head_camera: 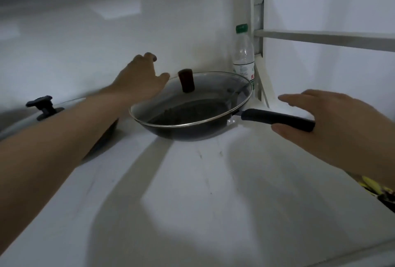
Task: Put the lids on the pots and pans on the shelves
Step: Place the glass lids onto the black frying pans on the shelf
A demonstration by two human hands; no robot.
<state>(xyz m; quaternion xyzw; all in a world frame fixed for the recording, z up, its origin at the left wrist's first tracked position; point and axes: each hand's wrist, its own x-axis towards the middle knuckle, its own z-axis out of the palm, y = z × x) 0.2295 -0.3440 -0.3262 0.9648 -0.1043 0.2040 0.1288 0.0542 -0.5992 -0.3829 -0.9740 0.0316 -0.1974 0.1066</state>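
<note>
Head view | our black pan (192, 125) sits on the white shelf (192, 181), glass lid (198, 95) on it | left hand (141, 76) spread open just beside the lid's rim, grip empty | right hand (327, 121) loosely open at the pan handle (275, 118), not closed | second lidded pan (38, 114) far left.

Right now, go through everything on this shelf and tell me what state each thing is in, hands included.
Frying pan: upright on the shelf, covered.
Glass lid: seated on the frying pan, brown knob up.
Second lid: on the pan at far left, black knob up.
Plastic bottle: upright in the corner, green cap on.
Left hand: open, beside the lid's rim.
Right hand: open around the pan handle, not closed on it.
</note>
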